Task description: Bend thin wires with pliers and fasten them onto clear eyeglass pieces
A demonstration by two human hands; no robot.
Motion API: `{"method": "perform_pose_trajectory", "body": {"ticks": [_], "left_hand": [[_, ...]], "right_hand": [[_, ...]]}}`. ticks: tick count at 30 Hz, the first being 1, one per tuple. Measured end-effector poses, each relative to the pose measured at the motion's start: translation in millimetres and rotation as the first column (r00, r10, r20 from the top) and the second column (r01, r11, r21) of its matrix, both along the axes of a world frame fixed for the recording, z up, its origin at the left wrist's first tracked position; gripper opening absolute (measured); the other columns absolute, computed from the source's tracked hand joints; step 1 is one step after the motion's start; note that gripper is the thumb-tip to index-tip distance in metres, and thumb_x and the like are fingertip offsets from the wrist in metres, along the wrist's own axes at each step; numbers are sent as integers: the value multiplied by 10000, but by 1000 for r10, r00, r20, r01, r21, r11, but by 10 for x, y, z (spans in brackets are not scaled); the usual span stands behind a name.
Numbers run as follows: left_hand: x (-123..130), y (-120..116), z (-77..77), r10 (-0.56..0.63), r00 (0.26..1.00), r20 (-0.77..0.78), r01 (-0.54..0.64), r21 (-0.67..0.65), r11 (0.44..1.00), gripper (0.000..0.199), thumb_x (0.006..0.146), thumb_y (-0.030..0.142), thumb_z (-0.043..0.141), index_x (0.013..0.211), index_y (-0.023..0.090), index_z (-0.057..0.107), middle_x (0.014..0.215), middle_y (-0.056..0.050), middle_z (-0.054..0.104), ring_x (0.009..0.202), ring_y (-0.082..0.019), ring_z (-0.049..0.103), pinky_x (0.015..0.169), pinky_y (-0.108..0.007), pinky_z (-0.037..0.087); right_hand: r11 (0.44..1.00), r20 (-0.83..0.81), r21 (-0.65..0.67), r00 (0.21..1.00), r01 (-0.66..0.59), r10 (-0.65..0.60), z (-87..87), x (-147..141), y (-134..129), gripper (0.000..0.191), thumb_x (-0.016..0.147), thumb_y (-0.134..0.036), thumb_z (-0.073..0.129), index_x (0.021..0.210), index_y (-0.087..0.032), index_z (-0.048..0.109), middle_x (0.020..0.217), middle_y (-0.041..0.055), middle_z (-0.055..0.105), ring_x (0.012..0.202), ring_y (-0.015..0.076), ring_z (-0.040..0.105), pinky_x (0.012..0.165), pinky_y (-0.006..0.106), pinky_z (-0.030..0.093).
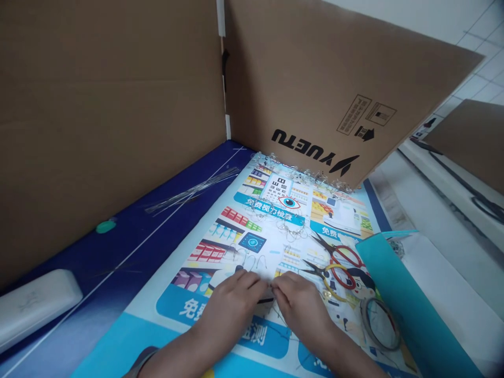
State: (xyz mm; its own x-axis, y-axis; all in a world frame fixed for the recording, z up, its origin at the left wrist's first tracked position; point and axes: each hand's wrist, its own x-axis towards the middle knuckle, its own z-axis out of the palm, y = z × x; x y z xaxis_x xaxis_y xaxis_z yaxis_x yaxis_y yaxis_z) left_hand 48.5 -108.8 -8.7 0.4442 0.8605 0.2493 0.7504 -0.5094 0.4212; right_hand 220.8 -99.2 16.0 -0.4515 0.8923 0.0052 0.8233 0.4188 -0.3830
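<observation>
Two tall sheets of brown corrugated cardboard (106, 131) (334, 79) meet in a corner at the far side of the work surface, and the right one bears a black "YUETU" logo. Beyond it lies a white tiled floor (472, 68). A dark blue mat (118, 252) runs along the left cardboard, with a white hard-shelled case (35, 310) at its near left edge, a bundle of thin silver wires (192, 191) and a small teal disc (105, 226) on it.

A glossy light-blue printed poster (252, 210) lies across the mat, its far edge just below the right cardboard. A flat teal plastic sheet (409, 299) lies along its right side. Crumpled clear-and-silver wire scraps (303, 173) line the poster's far edge, and looser thin wire loops (289, 228) lie mid-poster.

Both bare hands rest on the poster's near half, the left hand (232, 304) and right hand (303, 307) nearly touching. Their fingertips (271, 286) are drawn narrowly together around a thin wire (275, 310), though whether they grip it cannot be told. Just beside the right hand lie red-handled scissors (342, 257) and gold-handled scissors (334, 278), with a small coil of wire (380, 323) farther right. The poster's printed panels extend to the left of the hands, toward the blue mat.
</observation>
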Motion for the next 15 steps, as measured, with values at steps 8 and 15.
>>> {"method": "perform_pose_trajectory", "body": {"ticks": [8, 15], "left_hand": [[-29, 65, 10, 120, 926, 357, -54, -188, 981, 238, 836, 91, 403, 891, 188, 613, 818, -38, 614, 752, -156, 559, 659, -258, 449], [-2, 87, 105, 302, 793, 529, -68, -416, 907, 161, 815, 134, 475, 768, 196, 615, 765, 1, 611, 730, -139, 561, 655, -233, 426]], "right_hand": [[981, -363, -134, 914, 141, -181, 4, -76, 46, 134, 767, -116, 490, 758, -198, 596, 740, -7, 592, 691, 118, 535, 602, 196, 385], [904, -513, -371, 766, 211, -389, -48, -138, 18, 96, 788, -236, 519, 781, -192, 603, 674, -10, 577, 599, 118, 520, 529, 204, 388]]}}
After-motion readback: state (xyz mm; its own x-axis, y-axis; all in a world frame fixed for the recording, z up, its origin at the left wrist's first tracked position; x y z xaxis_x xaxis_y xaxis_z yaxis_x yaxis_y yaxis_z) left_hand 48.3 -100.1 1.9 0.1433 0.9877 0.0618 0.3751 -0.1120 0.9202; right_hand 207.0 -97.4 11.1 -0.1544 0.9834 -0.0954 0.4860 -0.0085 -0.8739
